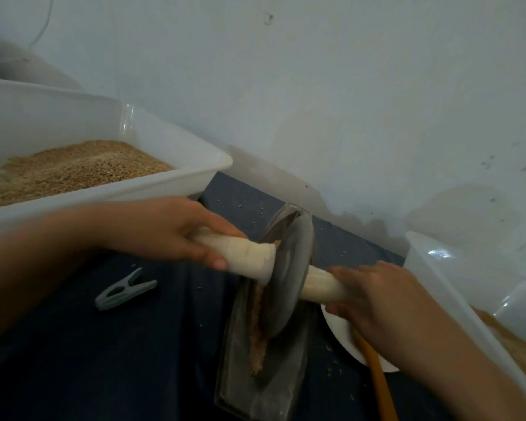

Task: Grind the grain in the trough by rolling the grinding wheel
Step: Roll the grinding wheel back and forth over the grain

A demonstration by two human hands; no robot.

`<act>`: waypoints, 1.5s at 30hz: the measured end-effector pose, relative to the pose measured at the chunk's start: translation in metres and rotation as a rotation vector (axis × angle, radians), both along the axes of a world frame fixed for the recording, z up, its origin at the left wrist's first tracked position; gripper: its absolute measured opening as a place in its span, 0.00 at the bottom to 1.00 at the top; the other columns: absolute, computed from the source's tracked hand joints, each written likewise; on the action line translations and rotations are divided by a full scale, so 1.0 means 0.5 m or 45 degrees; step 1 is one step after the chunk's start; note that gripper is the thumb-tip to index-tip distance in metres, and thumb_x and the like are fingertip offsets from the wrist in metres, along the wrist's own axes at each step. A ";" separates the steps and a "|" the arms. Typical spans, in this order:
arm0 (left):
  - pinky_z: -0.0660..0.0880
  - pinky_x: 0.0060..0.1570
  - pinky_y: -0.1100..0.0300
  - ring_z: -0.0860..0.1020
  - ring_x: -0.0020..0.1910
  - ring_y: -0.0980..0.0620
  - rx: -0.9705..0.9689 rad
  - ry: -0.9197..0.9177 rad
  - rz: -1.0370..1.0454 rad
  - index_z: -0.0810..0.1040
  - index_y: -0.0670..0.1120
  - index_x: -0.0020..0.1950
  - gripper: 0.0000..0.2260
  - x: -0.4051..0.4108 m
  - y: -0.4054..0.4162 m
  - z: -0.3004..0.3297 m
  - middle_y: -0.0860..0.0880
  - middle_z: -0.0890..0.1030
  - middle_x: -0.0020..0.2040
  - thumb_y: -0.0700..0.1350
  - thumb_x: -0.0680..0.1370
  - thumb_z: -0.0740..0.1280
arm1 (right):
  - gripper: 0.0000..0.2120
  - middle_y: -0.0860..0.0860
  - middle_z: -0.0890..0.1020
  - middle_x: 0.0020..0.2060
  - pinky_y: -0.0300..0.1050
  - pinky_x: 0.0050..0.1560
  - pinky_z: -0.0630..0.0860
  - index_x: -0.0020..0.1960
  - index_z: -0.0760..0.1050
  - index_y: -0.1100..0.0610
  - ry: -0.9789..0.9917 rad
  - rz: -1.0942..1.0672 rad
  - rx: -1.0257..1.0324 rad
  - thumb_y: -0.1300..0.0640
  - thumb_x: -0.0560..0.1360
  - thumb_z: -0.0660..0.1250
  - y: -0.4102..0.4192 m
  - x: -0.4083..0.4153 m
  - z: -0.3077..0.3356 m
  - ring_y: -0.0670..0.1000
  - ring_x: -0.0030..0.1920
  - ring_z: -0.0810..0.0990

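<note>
A dark metal grinding wheel stands on edge in a long dark trough on the dark cloth. A pale wrapped axle runs through the wheel's hub. My left hand grips the left handle of that axle. The right handle is held by my right hand. A strip of brown grain lies along the trough groove beside the wheel, partly hidden by it.
A white plastic bin of grain sits at the left. Another white bin stands at the right by the wall. A white plate with a yellow stick lies under my right hand. A grey clothes peg lies on the cloth.
</note>
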State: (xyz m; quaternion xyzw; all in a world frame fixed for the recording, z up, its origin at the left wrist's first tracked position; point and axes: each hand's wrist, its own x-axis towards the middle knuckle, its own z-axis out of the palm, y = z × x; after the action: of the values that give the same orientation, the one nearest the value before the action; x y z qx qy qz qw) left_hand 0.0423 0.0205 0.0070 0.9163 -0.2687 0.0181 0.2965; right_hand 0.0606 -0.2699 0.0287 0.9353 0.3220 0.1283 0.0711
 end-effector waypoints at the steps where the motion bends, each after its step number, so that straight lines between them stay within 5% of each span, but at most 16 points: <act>1: 0.67 0.46 0.78 0.76 0.48 0.71 -0.012 0.087 -0.078 0.72 0.66 0.62 0.20 -0.005 0.005 0.010 0.71 0.79 0.49 0.59 0.70 0.66 | 0.17 0.37 0.75 0.45 0.34 0.54 0.65 0.62 0.67 0.37 0.072 0.034 0.012 0.38 0.74 0.60 -0.005 -0.011 0.014 0.40 0.47 0.70; 3: 0.68 0.47 0.77 0.77 0.50 0.68 -0.025 0.171 -0.162 0.73 0.62 0.63 0.20 -0.012 0.010 0.020 0.69 0.79 0.52 0.58 0.71 0.67 | 0.17 0.38 0.71 0.39 0.31 0.41 0.64 0.60 0.69 0.37 0.165 0.057 0.016 0.36 0.72 0.61 -0.016 -0.027 0.031 0.39 0.42 0.68; 6: 0.67 0.49 0.77 0.75 0.52 0.70 -0.031 0.109 -0.108 0.72 0.68 0.61 0.20 -0.008 0.005 0.015 0.71 0.78 0.52 0.60 0.69 0.66 | 0.19 0.39 0.74 0.42 0.30 0.38 0.63 0.62 0.69 0.38 0.191 0.021 0.056 0.36 0.72 0.61 -0.014 -0.030 0.030 0.39 0.41 0.69; 10: 0.64 0.46 0.75 0.72 0.49 0.69 0.134 -0.179 0.184 0.64 0.73 0.61 0.21 0.013 -0.013 -0.024 0.69 0.74 0.46 0.57 0.73 0.67 | 0.21 0.42 0.78 0.56 0.39 0.53 0.66 0.67 0.67 0.41 -0.059 -0.087 0.168 0.43 0.75 0.63 0.009 0.008 -0.024 0.45 0.56 0.74; 13: 0.64 0.48 0.66 0.73 0.51 0.57 0.249 -0.564 0.363 0.66 0.61 0.69 0.23 0.034 -0.030 -0.060 0.57 0.76 0.51 0.54 0.75 0.66 | 0.23 0.54 0.82 0.53 0.53 0.56 0.71 0.65 0.74 0.56 -0.194 -0.145 0.340 0.57 0.70 0.73 0.017 0.033 -0.064 0.58 0.53 0.79; 15: 0.65 0.48 0.64 0.73 0.50 0.56 0.238 -0.633 0.361 0.68 0.57 0.70 0.24 0.042 -0.033 -0.064 0.54 0.77 0.52 0.54 0.75 0.67 | 0.23 0.54 0.82 0.54 0.53 0.58 0.70 0.65 0.74 0.57 -0.212 -0.148 0.338 0.57 0.71 0.72 0.015 0.037 -0.065 0.58 0.54 0.79; 18: 0.64 0.46 0.73 0.71 0.46 0.68 0.151 -0.384 0.267 0.68 0.66 0.65 0.22 0.032 -0.020 -0.041 0.63 0.75 0.48 0.55 0.73 0.68 | 0.23 0.43 0.77 0.59 0.41 0.63 0.60 0.71 0.64 0.44 -0.176 -0.125 0.137 0.44 0.77 0.61 0.010 0.026 -0.043 0.46 0.59 0.73; 21: 0.65 0.48 0.78 0.74 0.51 0.73 0.002 -0.048 0.053 0.70 0.70 0.60 0.19 0.008 -0.003 -0.008 0.71 0.78 0.49 0.58 0.70 0.68 | 0.18 0.39 0.77 0.51 0.34 0.50 0.64 0.65 0.67 0.40 0.001 -0.025 0.001 0.40 0.76 0.59 0.004 -0.001 0.001 0.41 0.52 0.73; 25: 0.67 0.48 0.78 0.77 0.52 0.68 -0.054 0.210 -0.142 0.75 0.62 0.62 0.21 -0.014 0.012 0.020 0.68 0.79 0.52 0.57 0.69 0.68 | 0.17 0.38 0.72 0.35 0.32 0.35 0.63 0.58 0.71 0.40 0.226 0.062 0.030 0.36 0.72 0.61 -0.017 -0.039 0.042 0.36 0.36 0.70; 27: 0.66 0.47 0.79 0.76 0.51 0.70 -0.040 0.206 -0.131 0.74 0.63 0.62 0.21 -0.015 0.010 0.021 0.70 0.79 0.51 0.59 0.69 0.68 | 0.17 0.36 0.73 0.36 0.32 0.36 0.63 0.59 0.71 0.39 0.235 0.063 0.067 0.36 0.72 0.61 -0.020 -0.037 0.040 0.35 0.37 0.69; 30: 0.65 0.47 0.79 0.74 0.50 0.73 0.004 0.087 0.042 0.72 0.68 0.61 0.21 0.002 -0.002 -0.001 0.70 0.79 0.49 0.61 0.68 0.66 | 0.19 0.39 0.78 0.51 0.36 0.49 0.68 0.65 0.68 0.38 0.140 -0.009 0.145 0.41 0.75 0.62 -0.008 -0.007 0.005 0.39 0.49 0.73; 35: 0.62 0.43 0.73 0.68 0.44 0.65 0.201 -0.432 0.353 0.69 0.59 0.69 0.23 0.033 -0.032 -0.049 0.61 0.71 0.45 0.53 0.74 0.68 | 0.25 0.42 0.72 0.66 0.40 0.64 0.59 0.73 0.58 0.44 -0.184 -0.157 0.222 0.44 0.78 0.58 0.010 0.040 -0.053 0.45 0.65 0.68; 40: 0.66 0.48 0.76 0.74 0.50 0.69 0.066 -0.189 0.171 0.69 0.71 0.61 0.21 0.020 -0.012 -0.025 0.65 0.78 0.50 0.58 0.70 0.68 | 0.20 0.41 0.76 0.56 0.38 0.56 0.63 0.67 0.65 0.42 -0.092 -0.037 0.045 0.40 0.76 0.58 0.006 0.023 -0.020 0.44 0.56 0.73; 45: 0.66 0.46 0.80 0.76 0.49 0.72 -0.012 0.127 -0.110 0.74 0.68 0.60 0.19 -0.007 0.015 0.013 0.71 0.79 0.50 0.60 0.69 0.69 | 0.16 0.39 0.73 0.40 0.33 0.38 0.61 0.59 0.70 0.41 0.164 0.033 -0.036 0.38 0.73 0.61 -0.011 -0.032 0.034 0.41 0.43 0.70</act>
State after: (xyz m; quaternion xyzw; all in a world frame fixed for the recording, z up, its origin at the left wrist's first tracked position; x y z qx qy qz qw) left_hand 0.0388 0.0282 0.0135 0.9022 -0.2929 -0.0392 0.3141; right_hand 0.0444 -0.2752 0.0456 0.9362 0.3399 0.0643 0.0620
